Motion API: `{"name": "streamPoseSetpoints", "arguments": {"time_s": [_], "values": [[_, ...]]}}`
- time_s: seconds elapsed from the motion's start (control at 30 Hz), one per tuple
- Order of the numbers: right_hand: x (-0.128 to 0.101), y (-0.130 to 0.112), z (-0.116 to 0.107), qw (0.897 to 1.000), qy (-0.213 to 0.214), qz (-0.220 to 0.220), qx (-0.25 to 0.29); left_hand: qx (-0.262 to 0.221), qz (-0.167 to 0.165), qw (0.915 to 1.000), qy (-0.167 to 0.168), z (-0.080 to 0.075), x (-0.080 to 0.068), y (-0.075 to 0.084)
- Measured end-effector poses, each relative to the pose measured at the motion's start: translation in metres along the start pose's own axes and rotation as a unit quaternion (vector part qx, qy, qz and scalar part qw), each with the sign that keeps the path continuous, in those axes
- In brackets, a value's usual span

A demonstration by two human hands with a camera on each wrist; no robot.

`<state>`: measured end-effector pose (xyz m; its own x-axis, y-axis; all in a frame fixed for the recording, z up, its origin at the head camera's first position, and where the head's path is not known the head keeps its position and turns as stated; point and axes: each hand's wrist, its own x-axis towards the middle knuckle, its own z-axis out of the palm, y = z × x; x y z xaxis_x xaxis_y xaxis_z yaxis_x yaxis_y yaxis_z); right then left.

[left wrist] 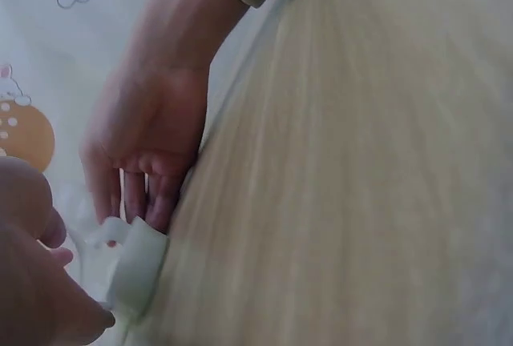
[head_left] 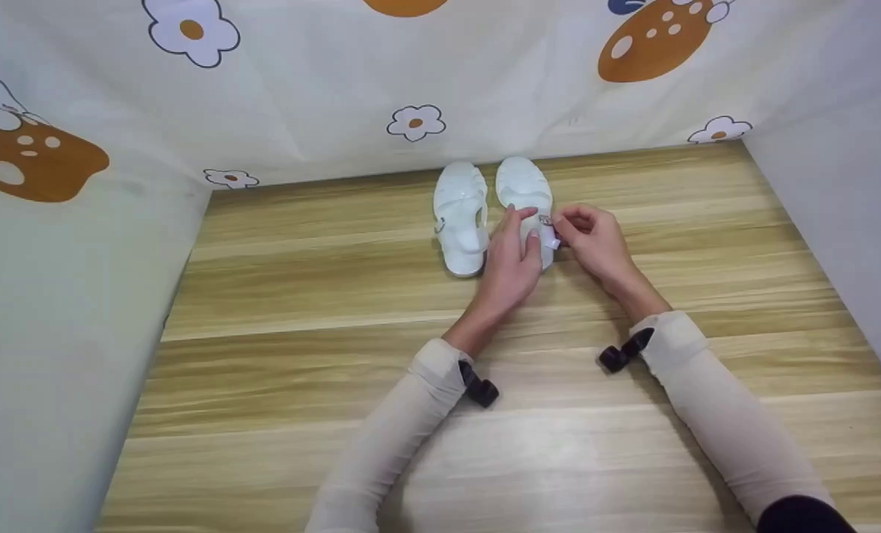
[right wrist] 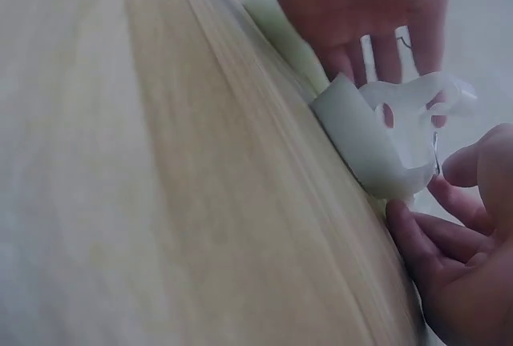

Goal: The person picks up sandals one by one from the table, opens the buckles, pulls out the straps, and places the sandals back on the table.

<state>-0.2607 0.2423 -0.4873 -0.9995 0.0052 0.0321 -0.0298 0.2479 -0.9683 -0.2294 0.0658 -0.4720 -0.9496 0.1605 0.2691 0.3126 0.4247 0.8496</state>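
Observation:
Two white jelly sandals stand side by side on the wood-patterned floor, toes against the cloth. My left hand [head_left: 511, 263] holds the right-hand sandal [head_left: 520, 178] from its inner side, thumb and index finger at the ankle strap. On the outer side my right hand [head_left: 596, 240] pinches the strap by a small metal buckle [head_left: 545, 220]. In the right wrist view the sandal's heel [right wrist: 361, 138] stands between both hands, with the buckle [right wrist: 436, 154] near my right fingertips. Untouched, the left-hand sandal [head_left: 461, 255] has its strap across it.
A pale cloth [head_left: 300, 96] printed with flowers and orange shapes rises behind the sandals. More pale walls stand left [head_left: 55, 296] and right [head_left: 833, 148]. Wood-grain floor [head_left: 300, 296] stretches between them. Black wrist cameras [head_left: 480, 385] sit at both cuffs.

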Motion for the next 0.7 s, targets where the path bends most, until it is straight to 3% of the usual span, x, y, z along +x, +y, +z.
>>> {"name": "streamPoseSetpoints", "arguments": {"time_s": [0.17,0.3,0.37,0.53,0.7], "values": [[-0.003,-0.014,0.0,0.999,0.035,0.002,-0.033,-0.013,0.035,0.9993,-0.008,-0.016,-0.005,0.013],[-0.006,-0.031,0.004,0.998,0.049,-0.024,-0.031,-0.067,0.062,0.9955,0.025,-0.035,-0.006,0.017],[-0.009,-0.04,0.009,0.998,0.043,-0.042,-0.006,-0.087,0.069,0.9928,0.045,-0.046,-0.005,0.016],[-0.017,-0.06,0.027,0.996,0.007,-0.073,0.054,-0.094,0.063,0.9895,0.091,-0.069,0.001,0.003],[-0.024,-0.071,0.049,0.995,-0.04,-0.07,0.058,-0.062,0.029,0.9896,0.127,-0.084,0.005,-0.013]]}}
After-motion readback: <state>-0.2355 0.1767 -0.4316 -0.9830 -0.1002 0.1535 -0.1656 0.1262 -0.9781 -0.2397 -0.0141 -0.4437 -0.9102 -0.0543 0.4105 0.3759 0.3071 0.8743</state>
